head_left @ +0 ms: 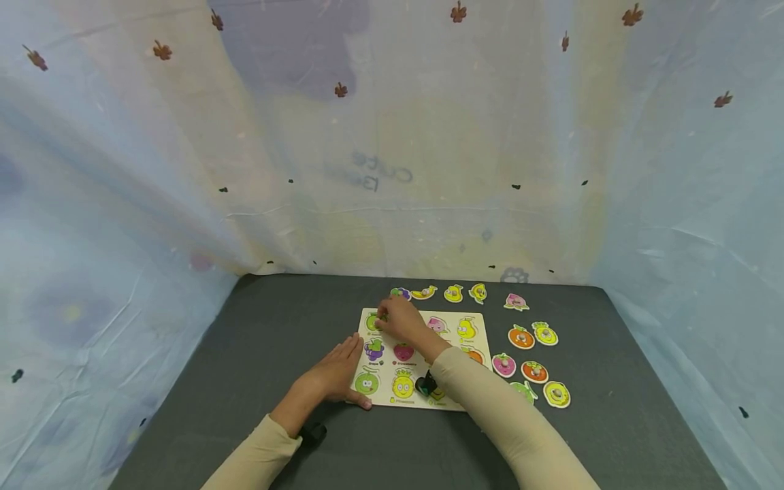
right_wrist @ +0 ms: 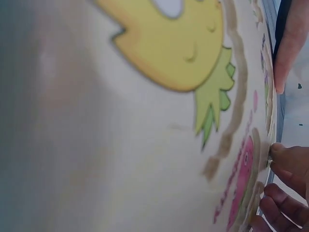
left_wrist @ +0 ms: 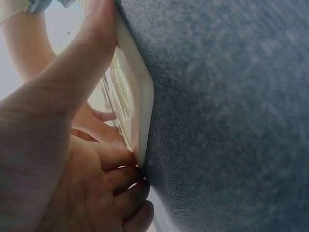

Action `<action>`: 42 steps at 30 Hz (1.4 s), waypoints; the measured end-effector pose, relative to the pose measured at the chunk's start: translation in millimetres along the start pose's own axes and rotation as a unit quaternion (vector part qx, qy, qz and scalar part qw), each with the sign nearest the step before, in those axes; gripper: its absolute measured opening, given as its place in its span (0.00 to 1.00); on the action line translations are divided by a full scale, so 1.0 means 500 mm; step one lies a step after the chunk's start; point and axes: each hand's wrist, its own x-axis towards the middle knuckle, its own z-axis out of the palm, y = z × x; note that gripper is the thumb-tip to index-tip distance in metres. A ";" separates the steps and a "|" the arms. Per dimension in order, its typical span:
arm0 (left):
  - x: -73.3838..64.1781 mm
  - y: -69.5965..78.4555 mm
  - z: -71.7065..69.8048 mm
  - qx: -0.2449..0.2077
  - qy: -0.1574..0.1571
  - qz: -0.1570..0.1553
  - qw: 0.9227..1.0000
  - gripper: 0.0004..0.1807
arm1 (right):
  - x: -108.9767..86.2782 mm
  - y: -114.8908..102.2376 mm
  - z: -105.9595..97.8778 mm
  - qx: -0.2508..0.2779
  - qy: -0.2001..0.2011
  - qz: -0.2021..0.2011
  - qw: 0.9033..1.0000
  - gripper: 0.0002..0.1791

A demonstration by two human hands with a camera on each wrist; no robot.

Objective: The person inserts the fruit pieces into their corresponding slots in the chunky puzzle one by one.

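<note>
The fruit board (head_left: 384, 381) lies flat on the dark table (head_left: 275, 340), right in front of the person. The left hand (head_left: 333, 373) rests along its left edge, fingers straight and close together, thumb at the near corner. Over the far-left part, the right hand (head_left: 404, 320) is drawn narrow, thumb and fingertips seemingly pinching a small green piece (head_left: 384, 318), mostly hidden by the fingers. Loose fruit pieces (head_left: 521, 337) lie beyond the board and to its right.

I'd guess the piece is light, stiff and fairly tough, perhaps a bit slick on its printed face. What looks like a small knob in the middle of the loose ones would be the place to pinch; the thin rim gives less purchase.
</note>
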 end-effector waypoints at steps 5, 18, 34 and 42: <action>0.003 0.000 0.000 -0.002 0.000 0.000 1.000 0.75 | -0.003 0.006 -0.007 0.007 -0.006 -0.004 1.000 0.09; 0.002 0.003 -0.003 -0.012 0.003 0.001 1.000 0.75 | -0.024 0.049 -0.041 0.031 0.001 -0.042 0.999 0.02; -0.005 0.001 -0.003 -0.033 0.002 -0.008 0.999 0.77 | -0.058 0.146 -0.068 0.109 0.022 0.019 0.994 0.03; -0.008 0.005 -0.005 -0.031 0.003 -0.007 0.999 0.76 | -0.081 0.183 -0.109 0.103 0.039 0.033 0.993 0.02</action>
